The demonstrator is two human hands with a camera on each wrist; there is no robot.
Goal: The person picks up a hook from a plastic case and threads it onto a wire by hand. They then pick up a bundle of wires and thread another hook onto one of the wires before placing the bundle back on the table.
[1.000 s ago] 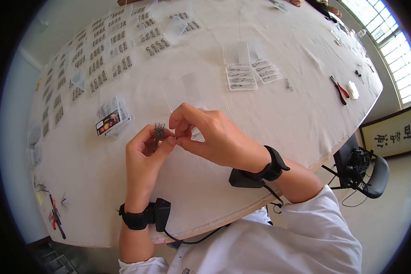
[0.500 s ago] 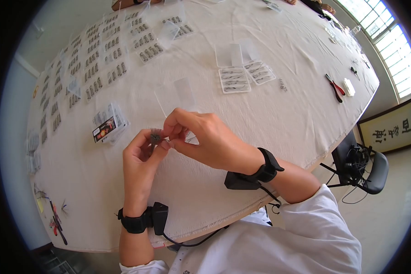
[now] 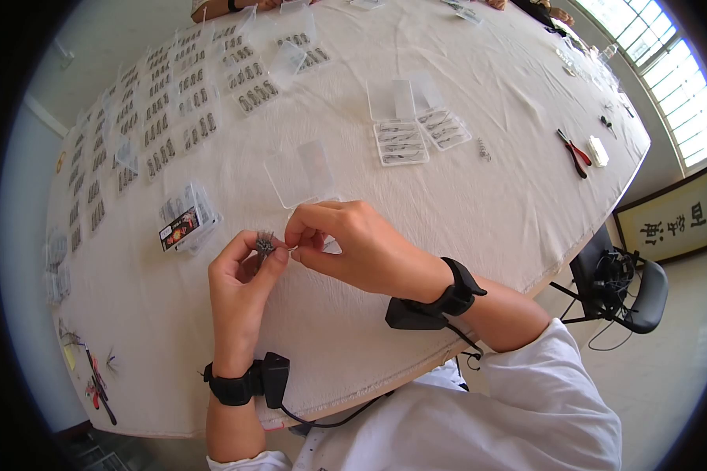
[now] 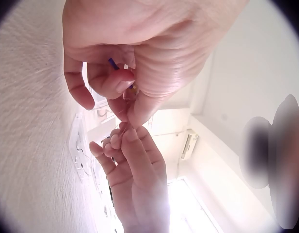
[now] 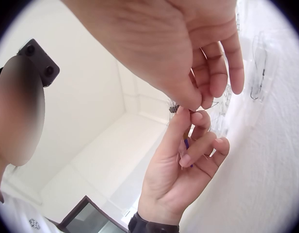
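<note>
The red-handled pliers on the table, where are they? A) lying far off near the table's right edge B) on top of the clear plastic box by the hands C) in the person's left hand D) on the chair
A: the red-handled pliers lie on the white tablecloth near the right edge, beside a small white block, far from the left hand and the right hand.
</note>
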